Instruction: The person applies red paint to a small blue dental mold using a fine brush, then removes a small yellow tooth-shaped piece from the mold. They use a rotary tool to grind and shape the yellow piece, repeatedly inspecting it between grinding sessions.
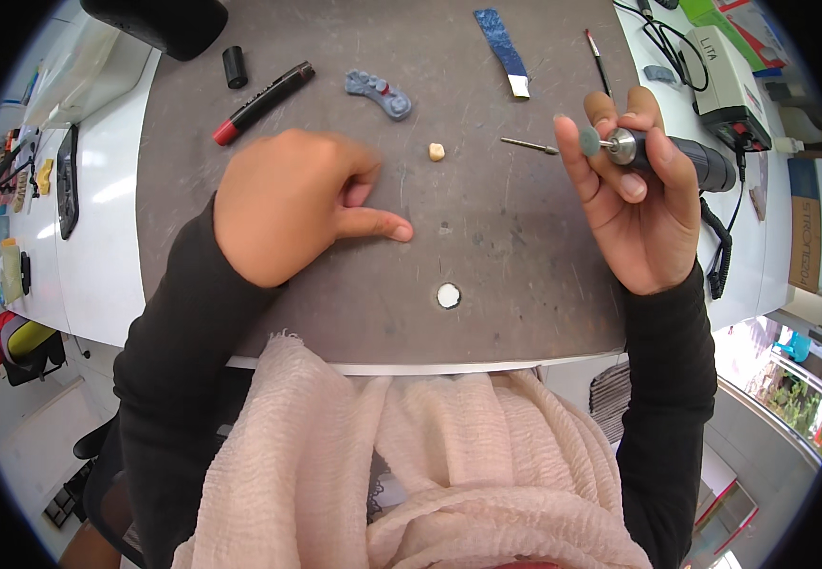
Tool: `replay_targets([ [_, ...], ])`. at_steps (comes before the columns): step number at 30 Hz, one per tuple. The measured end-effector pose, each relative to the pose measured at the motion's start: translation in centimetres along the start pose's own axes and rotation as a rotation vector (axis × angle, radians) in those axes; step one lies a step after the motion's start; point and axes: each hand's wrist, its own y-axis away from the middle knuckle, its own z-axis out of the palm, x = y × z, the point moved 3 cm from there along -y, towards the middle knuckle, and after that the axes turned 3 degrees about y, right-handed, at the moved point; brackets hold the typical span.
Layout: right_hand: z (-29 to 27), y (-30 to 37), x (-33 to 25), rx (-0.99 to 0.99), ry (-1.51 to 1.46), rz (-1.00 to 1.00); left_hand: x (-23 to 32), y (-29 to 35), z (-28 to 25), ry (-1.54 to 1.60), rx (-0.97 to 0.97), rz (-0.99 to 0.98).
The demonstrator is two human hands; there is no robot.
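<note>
My right hand is closed around a rotary handpiece, palm turned up. A round grey-green grinding disc sits on its tip, pointing left. Above the mat hovers my left hand, a little blurred, its thumb stretched out and apart from the bent index finger. Nothing shows in that hand; its other fingers are hidden beneath it. Between the hands a small cream tooth crown lies on the brown mat. Farther back is a blue-grey dental model with a red mark. A metal bur lies beside the right fingertips.
A red-and-black marker and its black cap lie back left. A blue strip and thin brush lie back right. The control box stands right, with a coiled cord. A phone rests left.
</note>
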Motion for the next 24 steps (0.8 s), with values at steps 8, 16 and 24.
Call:
replay_targets([
  [8, 0.1, -0.6, 0.0, -0.006, 0.08, -0.055, 0.9, -0.9, 1.0, 0.175, 0.428, 0.25],
  [16, 0.3, -0.7, 0.5, -0.035, 0.049, -0.039, 0.8, -1.5, 1.7, 0.161, 0.411, 0.315],
  [24, 0.0, -0.7, 0.6, -0.011, 0.08, -0.032, 1.0, -1.3, 1.3, 0.264, 0.445, 0.333],
])
